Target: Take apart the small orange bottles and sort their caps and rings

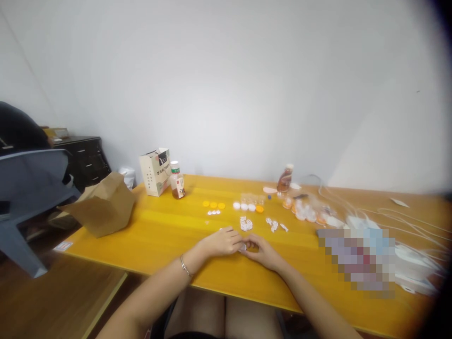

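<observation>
My left hand (224, 241) and my right hand (262, 252) meet low over the table, both with fingers curled in. A small white piece (243, 247) shows between their fingertips, partly covered; its exact kind is too small to make out. Just beyond the hands lie white patterned pieces in two loose groups, a nearer-left group (246, 223) and a right group (274, 225). Farther back are a row of white caps (244, 206) with one orange cap (259, 209), three yellow caps (213, 205) and several tiny white pieces (213, 212). Clear containers (252, 199) stand behind the white caps.
On the yellow table (158, 249) stand an open brown paper bag (109, 209), a printed carton (151, 176), a white-capped bottle (178, 182) and a brown bottle (284, 180). Rightward lie clear and orange items (305, 212), white cables (406, 219) and a blurred-out patch. A grey chair (31, 176) stands left, a person beyond.
</observation>
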### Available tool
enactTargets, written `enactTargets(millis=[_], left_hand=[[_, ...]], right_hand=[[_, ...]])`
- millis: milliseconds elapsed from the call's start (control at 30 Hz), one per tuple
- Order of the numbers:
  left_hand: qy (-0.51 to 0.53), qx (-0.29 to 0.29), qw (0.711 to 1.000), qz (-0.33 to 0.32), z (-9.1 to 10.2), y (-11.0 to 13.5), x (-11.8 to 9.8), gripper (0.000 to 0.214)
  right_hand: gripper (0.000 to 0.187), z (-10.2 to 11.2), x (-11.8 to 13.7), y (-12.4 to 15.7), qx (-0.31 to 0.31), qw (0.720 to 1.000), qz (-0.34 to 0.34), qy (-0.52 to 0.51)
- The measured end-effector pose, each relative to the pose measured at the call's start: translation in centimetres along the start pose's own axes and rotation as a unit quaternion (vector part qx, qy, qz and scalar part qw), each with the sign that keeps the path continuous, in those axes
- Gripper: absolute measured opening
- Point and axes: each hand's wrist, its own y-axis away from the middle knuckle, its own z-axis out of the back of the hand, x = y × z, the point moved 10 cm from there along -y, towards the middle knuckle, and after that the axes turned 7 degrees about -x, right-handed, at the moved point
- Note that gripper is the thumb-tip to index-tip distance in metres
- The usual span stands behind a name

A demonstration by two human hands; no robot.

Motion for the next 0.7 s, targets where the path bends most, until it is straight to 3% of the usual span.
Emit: enactTargets(millis=[233, 433, 533, 700], left_hand=[[0.032, -0.003, 0.999, 0.023, -0.4, 0.2, 0.4, 0.023], [0.138, 0.016, 0.983, 0.12, -1.5, 0.5, 1.9, 0.025], [0.212, 0.011, 0.956, 0.202, -1.8, 1.0, 3.2, 0.02], [0.346, -0.026, 0.88, 0.323, -2.4, 2.1, 5.2, 0.019]], right_hand=[[0.018, -0.1, -0.3, 0.0, 0.003, 1.0, 0.0, -0.002], [0.019, -0.2, -0.4, 0.1, 0.009, 1.0, -0.004, -0.003], [0.019, -0.3, -0.5, 0.1, 0.012, 1.0, -0.001, -0.005], [0.021, -0.3, -0.7, 0.2, 0.015, 1.0, -0.004, -0.009]])
